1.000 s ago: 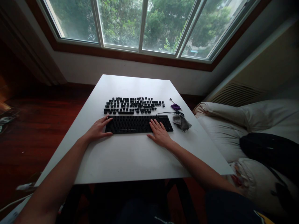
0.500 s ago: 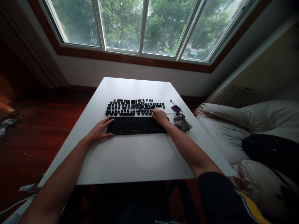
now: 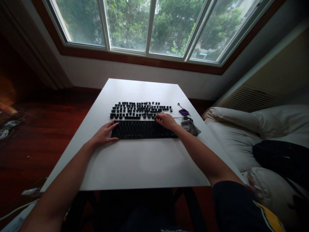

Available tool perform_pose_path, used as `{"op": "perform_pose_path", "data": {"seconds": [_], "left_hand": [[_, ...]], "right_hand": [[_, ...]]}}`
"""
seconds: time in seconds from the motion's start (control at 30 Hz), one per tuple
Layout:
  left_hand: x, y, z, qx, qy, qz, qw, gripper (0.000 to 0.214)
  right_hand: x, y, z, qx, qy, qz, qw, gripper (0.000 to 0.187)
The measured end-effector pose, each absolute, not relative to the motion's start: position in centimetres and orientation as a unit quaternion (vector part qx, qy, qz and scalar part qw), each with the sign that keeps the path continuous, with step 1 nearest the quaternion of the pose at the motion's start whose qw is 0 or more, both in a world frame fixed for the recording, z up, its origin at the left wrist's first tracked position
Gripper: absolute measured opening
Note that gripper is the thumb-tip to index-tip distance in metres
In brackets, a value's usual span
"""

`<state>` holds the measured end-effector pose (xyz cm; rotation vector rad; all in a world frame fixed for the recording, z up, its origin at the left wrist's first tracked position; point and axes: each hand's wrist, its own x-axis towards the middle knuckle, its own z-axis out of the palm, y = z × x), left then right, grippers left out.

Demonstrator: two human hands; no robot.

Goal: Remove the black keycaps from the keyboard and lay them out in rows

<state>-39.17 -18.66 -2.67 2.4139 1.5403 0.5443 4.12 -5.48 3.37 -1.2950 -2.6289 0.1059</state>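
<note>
A black keyboard base (image 3: 141, 129) lies across the middle of a white table (image 3: 135, 161). Just behind it, several loose black keycaps (image 3: 138, 110) are set out in rows. My left hand (image 3: 104, 134) lies flat with spread fingers, thumb and fingertips against the keyboard's left end. My right hand (image 3: 165, 120) hovers over the keyboard's far right edge, fingers curled down toward the nearest keycaps. Whether they pinch a keycap is too small to make out.
A small purple tool (image 3: 183, 111), a thin black cable and a grey crumpled cloth (image 3: 191, 127) lie to the right of the keyboard. A white cushion (image 3: 243, 129) with a dark garment sits beyond the table's right edge. Windows run along the far wall.
My right hand left the table in front of the keyboard, reached forward to the keycap rows, then drew back slightly with curled fingers. My left hand stayed put.
</note>
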Motion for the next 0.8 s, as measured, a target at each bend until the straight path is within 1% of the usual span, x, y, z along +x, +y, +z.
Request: {"op": "perform_pose_path", "data": {"seconds": [0.1,0.23,0.47,0.67,0.8], "left_hand": [[-39.2,-18.6,-2.8,0.824,0.523,0.187,0.109,0.094],[-39.2,-18.4,-3.0,0.824,0.524,0.187,0.108,0.095],[-39.1,-18.6,-2.9,0.823,0.526,0.185,0.109,0.095],[-39.0,-18.6,-2.7,0.823,0.526,0.185,0.110,0.094],[-39.0,-18.5,-2.8,0.823,0.527,0.182,0.109,0.095]], "right_hand": [[5.3,-7.5,3.8,-0.381,-0.915,0.093,0.096,0.016],[6.4,-10.2,3.2,-0.346,-0.924,0.144,0.071,0.012],[6.4,-12.0,1.4,-0.324,-0.936,0.104,0.093,0.011],[6.3,-12.7,1.3,-0.334,-0.935,0.074,0.090,0.013],[6.5,-13.2,1.0,-0.333,-0.934,0.078,0.106,0.014]]}}
